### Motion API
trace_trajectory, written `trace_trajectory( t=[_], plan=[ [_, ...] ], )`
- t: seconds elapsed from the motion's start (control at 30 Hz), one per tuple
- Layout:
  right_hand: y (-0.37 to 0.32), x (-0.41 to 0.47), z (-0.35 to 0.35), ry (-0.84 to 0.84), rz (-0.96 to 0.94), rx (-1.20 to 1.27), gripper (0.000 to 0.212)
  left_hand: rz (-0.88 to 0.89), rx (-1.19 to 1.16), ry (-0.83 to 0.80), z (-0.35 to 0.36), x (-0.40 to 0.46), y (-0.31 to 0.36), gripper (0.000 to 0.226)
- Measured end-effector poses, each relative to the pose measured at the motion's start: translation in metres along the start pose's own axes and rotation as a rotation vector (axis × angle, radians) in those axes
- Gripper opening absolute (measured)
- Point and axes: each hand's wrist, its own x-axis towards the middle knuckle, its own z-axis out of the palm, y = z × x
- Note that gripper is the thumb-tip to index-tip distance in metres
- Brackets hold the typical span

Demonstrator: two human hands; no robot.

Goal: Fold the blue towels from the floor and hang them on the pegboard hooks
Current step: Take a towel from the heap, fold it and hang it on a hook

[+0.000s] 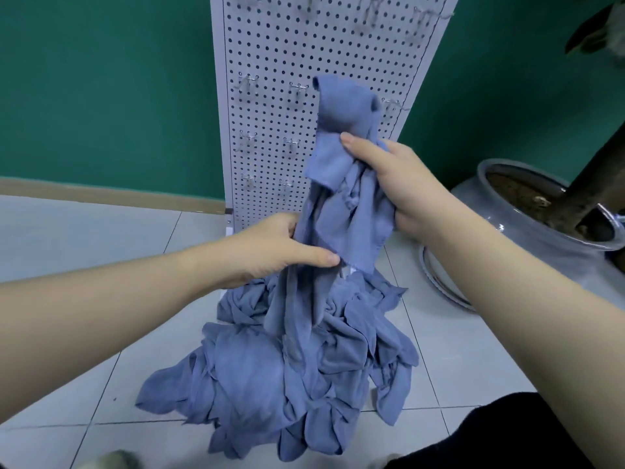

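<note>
Right hand [402, 184] clenched round the bunched top of one blue towel [338, 170], raised in front of the pegboard [304, 62]. Left hand [270, 248] pinching the same towel lower down, thumb across the cloth. Heap of blue towels [287, 374] on the floor tiles [67, 231] below the pegboard's foot, lifted towel trailing into it. Empty hooks [248, 84] on the pegboard; planter [541, 211] right of it.

One white perforated metal pegboard [270, 45] stands against the green wall, carrying at least ten small metal wire hooks [249, 83], several of them blurred or cut off at the upper edge. One crumpled blue cloth towel [341, 184] is raised between two bare hands, left hand [270, 248] and right hand [395, 177], above one heap of blue towels [287, 374] whose number cannot be told. One grey round plant pot [527, 225] sits at the right.
</note>
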Motion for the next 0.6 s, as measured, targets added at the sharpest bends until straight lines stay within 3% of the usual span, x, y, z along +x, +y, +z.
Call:
trace_trajectory(
  t=[0.1,0.2,0.27,0.43,0.6],
  plan=[
    [0.005,0.013,-0.013,0.037,0.169,0.171,0.032,-0.004,-0.005,0.110,0.011,0.002,0.003,0.018],
    [0.020,0.021,-0.023,0.051,0.341,0.318,0.059,0.009,-0.073,0.248,0.011,0.005,0.007,0.015],
    [0.031,0.022,-0.024,0.027,0.398,0.363,0.064,0.013,-0.159,0.312,0.006,0.006,0.009,0.016],
    [0.055,0.004,-0.011,-0.245,0.540,0.224,0.030,-0.011,-0.222,0.338,-0.007,0.004,0.013,0.019],
    [0.063,-0.005,0.009,-0.255,0.400,0.174,0.010,-0.063,-0.221,0.323,-0.011,0.003,0.012,0.031]
  ],
)
